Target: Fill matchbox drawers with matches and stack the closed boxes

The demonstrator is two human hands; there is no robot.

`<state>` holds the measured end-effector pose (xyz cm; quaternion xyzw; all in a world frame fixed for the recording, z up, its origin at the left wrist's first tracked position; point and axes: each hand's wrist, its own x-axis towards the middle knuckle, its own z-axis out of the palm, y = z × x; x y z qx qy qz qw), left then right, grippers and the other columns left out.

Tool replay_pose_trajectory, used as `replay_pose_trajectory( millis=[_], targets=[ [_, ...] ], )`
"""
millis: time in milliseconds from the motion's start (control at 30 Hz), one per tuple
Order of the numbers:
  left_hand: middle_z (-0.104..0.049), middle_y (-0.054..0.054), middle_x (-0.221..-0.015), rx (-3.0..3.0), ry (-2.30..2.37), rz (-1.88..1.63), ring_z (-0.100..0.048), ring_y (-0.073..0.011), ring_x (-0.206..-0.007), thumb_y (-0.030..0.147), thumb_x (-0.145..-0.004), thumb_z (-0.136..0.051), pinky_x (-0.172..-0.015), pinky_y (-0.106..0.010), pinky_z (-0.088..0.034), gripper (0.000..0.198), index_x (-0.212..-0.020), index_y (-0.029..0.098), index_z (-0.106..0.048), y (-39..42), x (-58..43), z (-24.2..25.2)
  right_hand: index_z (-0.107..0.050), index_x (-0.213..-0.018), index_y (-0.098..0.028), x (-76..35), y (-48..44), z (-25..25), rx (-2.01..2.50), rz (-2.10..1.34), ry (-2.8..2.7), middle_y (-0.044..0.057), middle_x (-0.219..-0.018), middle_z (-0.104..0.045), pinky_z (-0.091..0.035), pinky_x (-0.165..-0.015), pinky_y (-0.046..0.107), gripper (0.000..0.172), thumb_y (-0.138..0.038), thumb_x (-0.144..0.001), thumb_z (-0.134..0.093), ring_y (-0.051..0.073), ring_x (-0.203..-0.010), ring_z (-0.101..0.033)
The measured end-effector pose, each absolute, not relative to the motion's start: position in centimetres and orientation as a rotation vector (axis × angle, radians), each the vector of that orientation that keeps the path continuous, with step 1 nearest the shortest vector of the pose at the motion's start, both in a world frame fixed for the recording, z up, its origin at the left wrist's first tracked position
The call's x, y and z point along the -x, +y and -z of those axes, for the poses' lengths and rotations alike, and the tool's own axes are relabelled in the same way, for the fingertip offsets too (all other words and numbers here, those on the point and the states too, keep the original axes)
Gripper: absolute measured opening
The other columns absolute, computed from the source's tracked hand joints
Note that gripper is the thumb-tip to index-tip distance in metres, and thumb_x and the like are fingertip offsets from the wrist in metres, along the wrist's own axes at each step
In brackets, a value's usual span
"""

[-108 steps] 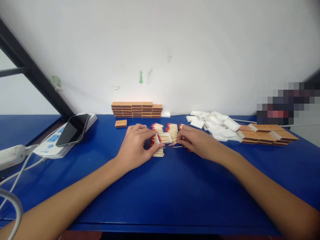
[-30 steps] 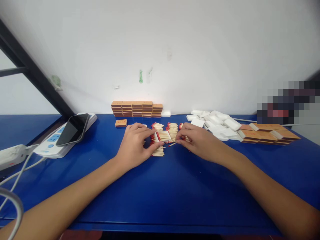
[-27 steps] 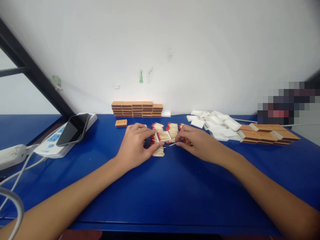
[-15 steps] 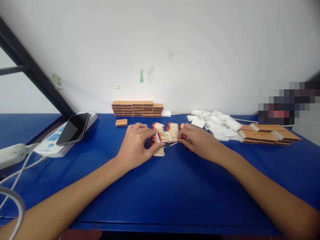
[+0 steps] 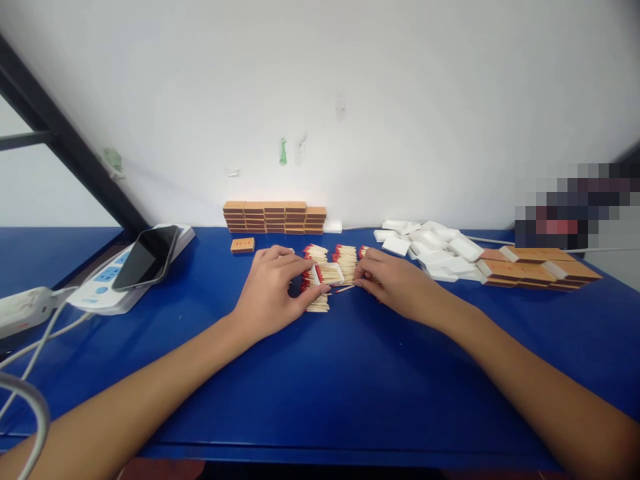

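My left hand (image 5: pixel 275 287) grips a white matchbox tray (image 5: pixel 341 275) by its left end, thumb in front and fingers behind. Red-headed matches lie inside the tray. Under and around it are piles of loose matches (image 5: pixel 318 305), some hidden by my hands. My right hand (image 5: pixel 387 273) is pinched closed just right of the tray. At its fingertips is the tail of a single match (image 5: pixel 345 289), whose red head points left. More matches lie partly covered beneath my right hand.
Brown matchboxes (image 5: pixel 275 219) are stacked against the wall, with one matchbox (image 5: pixel 243 245) in front. To the right lie a heap of white trays (image 5: pixel 434 250) and several orange sleeves (image 5: pixel 520 270). A phone (image 5: pixel 147 259) rests on a power strip (image 5: pixel 105 293) at the left, near cables.
My right fingertips and the single match have shifted very slightly left. My left hand and the tray stay in place.
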<state>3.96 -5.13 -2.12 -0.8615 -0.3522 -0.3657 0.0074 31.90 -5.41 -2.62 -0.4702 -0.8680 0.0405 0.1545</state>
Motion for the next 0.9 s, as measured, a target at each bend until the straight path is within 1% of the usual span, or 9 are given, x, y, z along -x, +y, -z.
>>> replay_pose_trajectory(
  millis=[167, 300, 400, 600, 767, 900],
  targets=[
    [-0.079, -0.008, -0.102, 2.689, -1.112, 1.140, -0.065, -0.0294, -0.106, 0.049, -0.092, -0.078, -0.095, -0.048, -0.049, 0.035, -0.110, 0.020, -0.078, -5.2, -4.0, 2.1, -0.057, -0.092, -0.021, -31.9, -5.5, 2.3, 1.325, -0.121, -2.510, 0.007, -0.100, -0.060, -0.045, -0.067, 0.030, 0.013, -0.018, -0.102, -0.049, 0.018, -0.077, -0.059],
    [-0.079, -0.008, -0.102, 2.694, -1.134, 1.127, -0.065, -0.0297, -0.107, 0.049, -0.092, -0.078, -0.094, -0.046, -0.049, 0.033, -0.110, 0.022, -0.079, -5.1, -4.0, 2.0, -0.058, -0.093, -0.021, -32.1, -5.7, 1.9, 1.298, -0.102, -2.499, 0.007, -0.097, -0.059, -0.046, -0.070, 0.032, 0.015, -0.019, -0.103, -0.046, 0.020, -0.080, -0.059],
    [-0.079, -0.008, -0.102, 2.701, -1.138, 1.108, -0.065, -0.0293, -0.106, 0.048, -0.092, -0.078, -0.094, -0.046, -0.048, 0.033, -0.111, 0.021, -0.079, -5.2, -4.0, 1.9, -0.057, -0.094, -0.021, -32.2, -5.8, 1.7, 1.318, -0.110, -2.502, 0.008, -0.098, -0.058, -0.046, -0.072, 0.033, 0.016, -0.020, -0.104, -0.044, 0.021, -0.082, -0.059],
    [-0.079, -0.008, -0.100, 2.682, -1.117, 1.126, -0.064, -0.0288, -0.105, 0.049, -0.092, -0.078, -0.093, -0.046, -0.049, 0.035, -0.110, 0.019, -0.079, -5.1, -4.0, 2.0, -0.054, -0.091, -0.021, -32.0, -6.1, 1.6, 1.334, -0.181, -2.547, 0.008, -0.101, -0.056, -0.045, -0.070, 0.032, 0.021, -0.021, -0.106, -0.040, 0.019, -0.080, -0.057],
    [-0.079, -0.008, -0.102, 2.672, -1.113, 1.114, -0.065, -0.0280, -0.102, 0.048, -0.092, -0.078, -0.094, -0.046, -0.049, 0.035, -0.111, 0.019, -0.078, -5.0, -4.0, 2.1, -0.056, -0.093, -0.022, -32.0, -6.4, 1.5, 1.299, -0.287, -2.579, 0.006, -0.100, -0.058, -0.045, -0.070, 0.032, 0.018, -0.021, -0.106, -0.043, 0.018, -0.079, -0.058],
    [-0.079, -0.008, -0.102, 2.676, -1.108, 1.121, -0.065, -0.0281, -0.102, 0.048, -0.092, -0.078, -0.093, -0.046, -0.049, 0.035, -0.112, 0.019, -0.078, -5.0, -3.9, 2.1, -0.059, -0.095, -0.023, -31.9, -6.5, 1.5, 1.313, -0.294, -2.585, 0.006, -0.102, -0.059, -0.045, -0.070, 0.032, 0.014, -0.022, -0.104, -0.048, 0.018, -0.080, -0.059]
  ],
)
